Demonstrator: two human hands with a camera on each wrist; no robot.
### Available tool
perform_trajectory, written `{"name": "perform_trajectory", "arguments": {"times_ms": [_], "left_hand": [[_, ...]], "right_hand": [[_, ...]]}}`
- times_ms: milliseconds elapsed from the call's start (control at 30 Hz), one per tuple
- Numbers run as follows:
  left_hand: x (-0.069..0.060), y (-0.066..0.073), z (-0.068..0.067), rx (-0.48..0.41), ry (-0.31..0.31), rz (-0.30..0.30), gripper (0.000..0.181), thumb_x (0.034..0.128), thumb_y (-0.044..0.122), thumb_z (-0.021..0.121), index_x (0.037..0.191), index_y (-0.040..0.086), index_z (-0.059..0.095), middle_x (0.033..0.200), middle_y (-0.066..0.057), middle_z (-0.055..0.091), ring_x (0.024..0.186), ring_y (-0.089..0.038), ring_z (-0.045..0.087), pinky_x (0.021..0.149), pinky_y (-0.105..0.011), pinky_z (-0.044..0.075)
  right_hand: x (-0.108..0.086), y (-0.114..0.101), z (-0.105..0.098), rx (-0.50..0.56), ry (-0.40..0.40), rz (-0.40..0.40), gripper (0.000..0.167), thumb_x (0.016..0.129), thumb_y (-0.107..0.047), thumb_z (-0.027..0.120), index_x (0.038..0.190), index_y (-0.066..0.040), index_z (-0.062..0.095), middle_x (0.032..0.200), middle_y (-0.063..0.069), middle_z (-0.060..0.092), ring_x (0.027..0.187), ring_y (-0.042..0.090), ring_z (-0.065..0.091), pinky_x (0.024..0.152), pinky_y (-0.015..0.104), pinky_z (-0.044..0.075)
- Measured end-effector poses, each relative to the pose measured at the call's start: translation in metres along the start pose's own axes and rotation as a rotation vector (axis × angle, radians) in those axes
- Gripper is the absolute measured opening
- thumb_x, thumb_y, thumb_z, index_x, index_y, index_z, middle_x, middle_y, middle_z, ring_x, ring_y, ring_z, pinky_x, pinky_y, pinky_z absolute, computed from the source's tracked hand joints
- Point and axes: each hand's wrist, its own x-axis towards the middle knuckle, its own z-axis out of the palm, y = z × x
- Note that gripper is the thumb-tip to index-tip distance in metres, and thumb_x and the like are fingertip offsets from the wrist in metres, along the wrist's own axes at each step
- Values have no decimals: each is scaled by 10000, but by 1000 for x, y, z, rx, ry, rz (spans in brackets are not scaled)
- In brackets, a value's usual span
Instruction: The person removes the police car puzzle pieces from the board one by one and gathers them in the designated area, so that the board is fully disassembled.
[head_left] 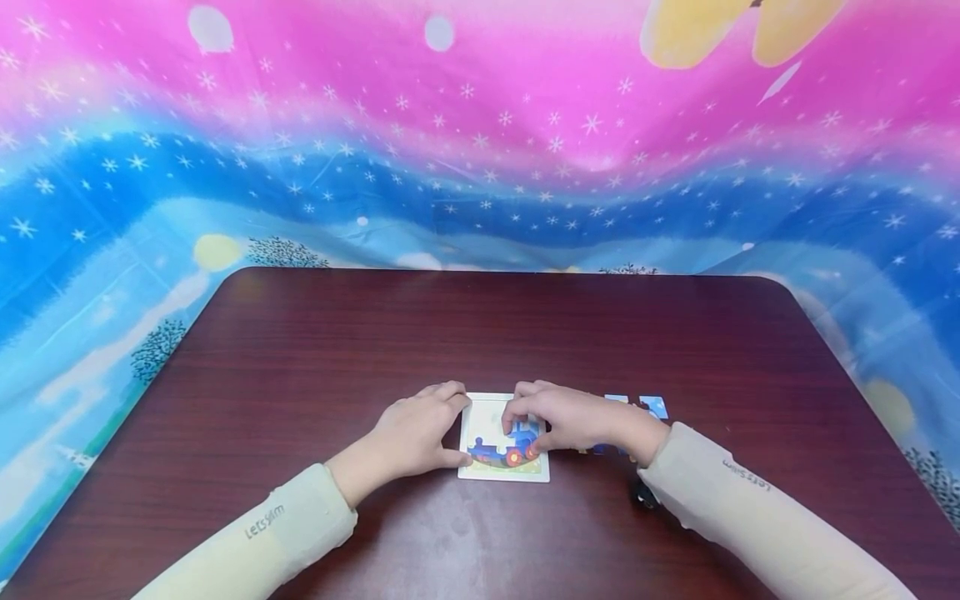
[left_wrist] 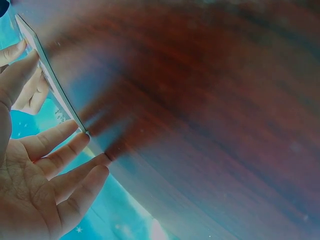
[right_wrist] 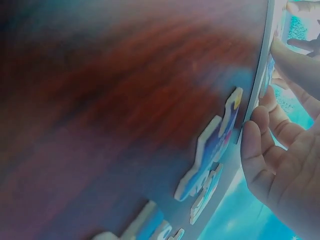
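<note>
A square jigsaw puzzle board point(head_left: 504, 477) with a pale frame lies on the table, showing a blue vehicle with red wheels. At its left edge, my left hand point(head_left: 420, 429) touches the frame, thumb near and fingers far; in the left wrist view those fingers point(left_wrist: 67, 150) are fairly straight. Reaching over from the right, my right hand point(head_left: 566, 414) has bent fingers and thumb round a blue puzzle piece point(head_left: 525, 435) at the board's right part. The fingers hide some of that piece. In the right wrist view, the other fingers point(right_wrist: 257, 145) rest by the board's edge.
Loose puzzle pieces point(head_left: 652, 406) lie right of the board, partly under the right forearm; the right wrist view shows several pieces point(right_wrist: 202, 160) close up. A small black object point(head_left: 643, 495) sits near the right sleeve. A patterned cloth point(head_left: 480, 167) hangs behind the dark table point(head_left: 375, 333).
</note>
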Motion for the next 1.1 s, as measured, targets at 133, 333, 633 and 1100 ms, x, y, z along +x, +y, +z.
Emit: {"name": "perform_trajectory", "arguments": {"times_ms": [133,333,633,1100], "left_hand": [[0,0,0,0,0,1,755,740,511,825,1330,96,603,1406,-52,558,1308,-261,551,875,-439,572],[0,0,0,3,7,7,748,736,510,828,1321,97,608,1391,-45,564,1293,-256,560,865,-432,574],[0,0,0,3,4,7,750,740,517,823,1322,95,609,1400,-54,560,1298,-265,556,881,-433,571],[0,0,-1,4,1,4,748,739,517,823,1320,98,609,1402,-58,558,1296,-270,556,896,-438,566]], "right_hand": [[0,0,0,9,1,4,329,820,-155,817,1070,-299,660,1044,-92,541,993,128,472,781,245,483],[1,1,1,20,2,2,316,827,-151,811,1057,-299,652,1028,-94,536,985,128,473,772,238,481],[-1,0,0,37,1,-7,307,842,-139,795,1048,-292,628,1035,-90,533,983,144,475,770,245,477],[-2,5,-2,159,21,-51,254,911,-54,694,1056,-256,642,1058,-70,581,902,147,530,782,256,495]]}}
